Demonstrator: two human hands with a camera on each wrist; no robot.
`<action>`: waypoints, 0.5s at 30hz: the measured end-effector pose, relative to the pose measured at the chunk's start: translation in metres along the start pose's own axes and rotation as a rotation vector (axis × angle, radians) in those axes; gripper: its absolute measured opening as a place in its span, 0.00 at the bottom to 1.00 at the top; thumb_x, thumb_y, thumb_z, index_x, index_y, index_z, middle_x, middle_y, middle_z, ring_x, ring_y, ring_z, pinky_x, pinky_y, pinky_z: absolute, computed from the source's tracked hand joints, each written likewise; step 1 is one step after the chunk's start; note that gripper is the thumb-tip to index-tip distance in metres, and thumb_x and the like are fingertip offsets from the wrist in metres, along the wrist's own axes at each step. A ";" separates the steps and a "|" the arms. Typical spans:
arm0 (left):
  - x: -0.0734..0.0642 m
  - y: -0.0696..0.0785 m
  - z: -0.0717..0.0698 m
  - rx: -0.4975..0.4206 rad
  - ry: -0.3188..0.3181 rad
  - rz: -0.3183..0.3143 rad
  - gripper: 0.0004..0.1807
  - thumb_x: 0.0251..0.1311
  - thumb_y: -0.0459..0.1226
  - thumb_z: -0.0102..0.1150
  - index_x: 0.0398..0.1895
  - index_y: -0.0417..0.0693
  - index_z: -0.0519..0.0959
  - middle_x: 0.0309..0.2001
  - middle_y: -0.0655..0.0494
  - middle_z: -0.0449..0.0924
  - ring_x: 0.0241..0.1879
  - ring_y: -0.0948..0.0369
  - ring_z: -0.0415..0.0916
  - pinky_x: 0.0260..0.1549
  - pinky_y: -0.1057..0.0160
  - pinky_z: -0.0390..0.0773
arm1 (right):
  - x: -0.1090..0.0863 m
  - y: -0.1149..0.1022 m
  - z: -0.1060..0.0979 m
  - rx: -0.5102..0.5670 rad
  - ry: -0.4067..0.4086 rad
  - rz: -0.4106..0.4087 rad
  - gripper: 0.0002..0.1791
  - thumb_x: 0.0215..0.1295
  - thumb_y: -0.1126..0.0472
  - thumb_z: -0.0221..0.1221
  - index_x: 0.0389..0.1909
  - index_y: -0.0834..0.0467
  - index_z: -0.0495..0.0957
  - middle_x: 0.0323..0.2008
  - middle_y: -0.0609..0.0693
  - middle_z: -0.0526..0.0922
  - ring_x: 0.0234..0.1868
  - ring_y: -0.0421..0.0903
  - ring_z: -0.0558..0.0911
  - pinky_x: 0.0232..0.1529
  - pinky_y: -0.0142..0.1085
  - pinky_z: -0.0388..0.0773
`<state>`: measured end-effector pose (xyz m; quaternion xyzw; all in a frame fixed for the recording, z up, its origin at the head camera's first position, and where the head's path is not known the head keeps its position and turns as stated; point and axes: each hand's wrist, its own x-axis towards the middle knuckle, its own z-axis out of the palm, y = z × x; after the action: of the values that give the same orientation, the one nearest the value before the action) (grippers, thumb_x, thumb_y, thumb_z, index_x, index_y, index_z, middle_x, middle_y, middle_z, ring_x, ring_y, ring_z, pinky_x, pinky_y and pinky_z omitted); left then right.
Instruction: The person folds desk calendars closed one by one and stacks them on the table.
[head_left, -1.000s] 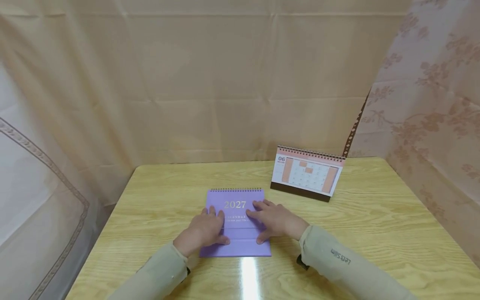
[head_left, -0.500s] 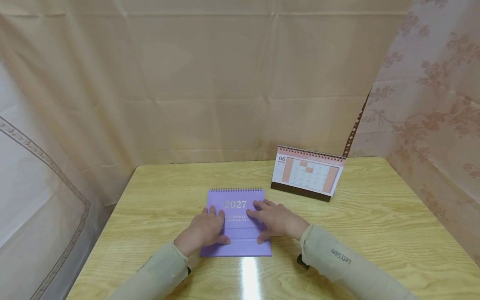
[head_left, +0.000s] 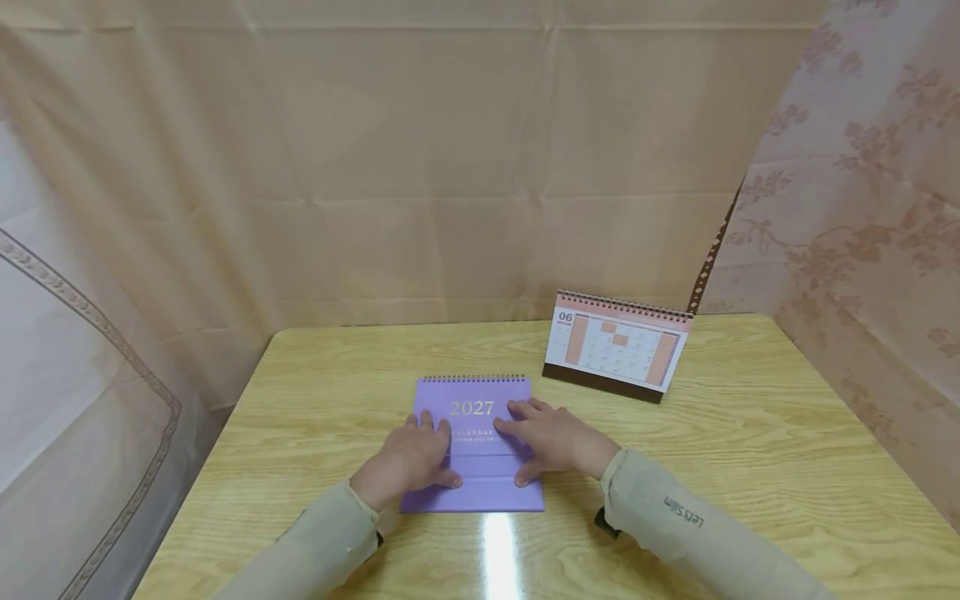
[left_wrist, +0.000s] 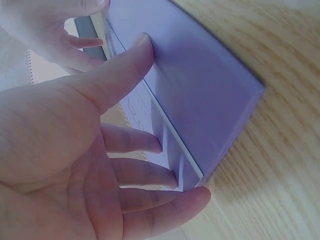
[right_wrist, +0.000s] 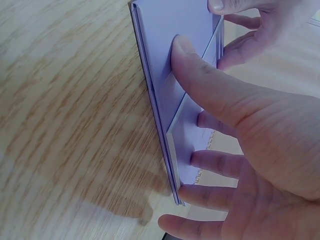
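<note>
A purple spiral-bound desk calendar (head_left: 472, 467) lies flat on the table, with "2027" in gold on its cover and its wire binding at the far edge. My left hand (head_left: 408, 460) rests on its left side, fingers spread over the cover and thumb (left_wrist: 142, 50) on the lower flap. On the right side my right hand (head_left: 555, 440) rests likewise, its thumb (right_wrist: 184, 52) on the flap and fingertips on the cover. In the right wrist view the little finger extends past the calendar's side edge. Neither hand curls round the calendar.
A second desk calendar (head_left: 618, 346), white and orange with "06" on its page, stands propped up at the back right of the wooden table (head_left: 322, 375). Beige curtains (head_left: 420, 167) hang behind the table, and a flowered cloth (head_left: 862, 250) hangs at the right.
</note>
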<state>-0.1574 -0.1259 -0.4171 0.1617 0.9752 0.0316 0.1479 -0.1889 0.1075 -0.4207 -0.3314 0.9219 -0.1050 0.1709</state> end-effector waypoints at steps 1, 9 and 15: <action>0.000 0.000 0.000 0.001 0.000 -0.001 0.48 0.54 0.57 0.73 0.66 0.30 0.70 0.66 0.19 0.63 0.66 0.27 0.62 0.60 0.35 0.70 | 0.000 0.000 0.000 -0.002 0.000 0.000 0.48 0.52 0.44 0.75 0.73 0.55 0.69 0.76 0.64 0.59 0.74 0.69 0.57 0.64 0.72 0.59; 0.001 0.002 0.000 0.009 0.007 -0.007 0.48 0.53 0.57 0.74 0.65 0.30 0.71 0.66 0.20 0.64 0.65 0.28 0.64 0.59 0.35 0.71 | 0.001 0.003 0.001 -0.011 0.001 -0.004 0.48 0.52 0.44 0.74 0.73 0.54 0.69 0.76 0.64 0.59 0.74 0.69 0.57 0.64 0.72 0.59; 0.003 0.001 0.001 0.014 -0.001 -0.013 0.48 0.53 0.57 0.73 0.66 0.30 0.70 0.66 0.20 0.64 0.66 0.28 0.63 0.59 0.35 0.71 | 0.001 0.002 0.001 -0.008 0.003 -0.006 0.48 0.51 0.44 0.74 0.73 0.55 0.69 0.76 0.64 0.59 0.74 0.69 0.57 0.64 0.72 0.59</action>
<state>-0.1592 -0.1239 -0.4187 0.1565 0.9764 0.0236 0.1473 -0.1904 0.1089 -0.4224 -0.3347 0.9215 -0.1025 0.1680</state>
